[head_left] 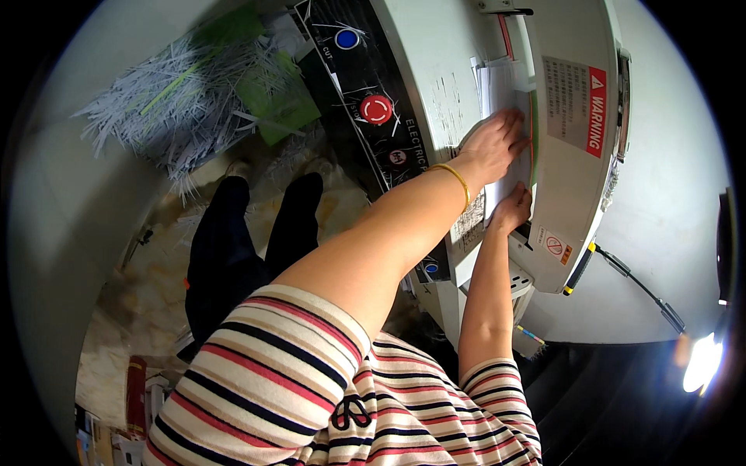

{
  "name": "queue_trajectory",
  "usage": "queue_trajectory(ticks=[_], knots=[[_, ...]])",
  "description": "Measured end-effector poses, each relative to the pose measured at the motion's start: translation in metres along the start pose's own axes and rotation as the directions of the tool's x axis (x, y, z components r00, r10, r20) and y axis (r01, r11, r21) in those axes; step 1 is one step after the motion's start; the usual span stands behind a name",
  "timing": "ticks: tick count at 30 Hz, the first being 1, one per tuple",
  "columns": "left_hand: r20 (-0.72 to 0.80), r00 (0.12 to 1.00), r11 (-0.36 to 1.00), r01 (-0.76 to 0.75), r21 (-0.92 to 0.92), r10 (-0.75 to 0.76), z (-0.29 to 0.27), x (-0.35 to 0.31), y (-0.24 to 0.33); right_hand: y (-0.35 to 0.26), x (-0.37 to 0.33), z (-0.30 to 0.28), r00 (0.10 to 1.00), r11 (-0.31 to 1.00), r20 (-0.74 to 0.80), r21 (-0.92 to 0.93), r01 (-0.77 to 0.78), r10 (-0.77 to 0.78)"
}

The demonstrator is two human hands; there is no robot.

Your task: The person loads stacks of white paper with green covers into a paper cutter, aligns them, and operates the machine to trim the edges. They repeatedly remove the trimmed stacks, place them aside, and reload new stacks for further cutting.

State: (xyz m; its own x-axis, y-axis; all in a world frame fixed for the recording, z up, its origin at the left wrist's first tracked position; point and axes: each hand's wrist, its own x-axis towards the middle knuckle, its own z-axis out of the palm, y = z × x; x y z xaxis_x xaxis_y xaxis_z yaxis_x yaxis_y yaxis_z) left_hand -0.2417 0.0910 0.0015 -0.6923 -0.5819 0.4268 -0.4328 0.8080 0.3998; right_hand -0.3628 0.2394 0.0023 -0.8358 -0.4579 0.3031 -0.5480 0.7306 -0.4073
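A stack of white paper (497,84) lies on the bed of a pale electric paper cutter (435,46), under its raised-looking front cover. My left hand (494,146), a yellow bangle at its wrist, rests on top of the stack with fingers stretched and slightly apart. Closer to me, my right hand (513,208) is at the stack's near end, its fingers bent together against the paper edge. The fingertips of both hands reach close to a narrow green and red strip beside the cover, and part of the stack is hidden beneath them.
A black control panel (400,128) carries a red stop button (376,109) and a blue button (346,39). Shredded paper strips (179,101) heap up at the left by green sheets (280,97). Another person's dark-trousered legs (225,233) stand there. A lit lamp (703,363) shines at right.
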Motion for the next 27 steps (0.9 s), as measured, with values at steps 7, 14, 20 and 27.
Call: queue_trajectory(ticks=[7,14,20,27], knots=[[-0.005,1.0,1.0,0.007,0.028,-0.007,0.001,0.0,0.003,0.009,0.004,0.002,0.999,0.999,-0.04,0.021,-0.024,0.025],[0.006,1.0,1.0,0.012,0.015,-0.012,0.002,0.0,0.002,0.015,0.006,0.006,0.997,0.997,-0.041,0.056,-0.058,0.06],[0.007,1.0,1.0,0.003,-0.001,-0.003,0.0,0.0,0.002,0.016,0.007,0.006,0.996,0.998,-0.068,-0.026,-0.051,0.049],[0.007,1.0,1.0,0.008,0.017,-0.008,0.0,0.001,0.001,0.008,0.005,0.004,0.997,0.997,-0.05,0.046,-0.059,0.061]])
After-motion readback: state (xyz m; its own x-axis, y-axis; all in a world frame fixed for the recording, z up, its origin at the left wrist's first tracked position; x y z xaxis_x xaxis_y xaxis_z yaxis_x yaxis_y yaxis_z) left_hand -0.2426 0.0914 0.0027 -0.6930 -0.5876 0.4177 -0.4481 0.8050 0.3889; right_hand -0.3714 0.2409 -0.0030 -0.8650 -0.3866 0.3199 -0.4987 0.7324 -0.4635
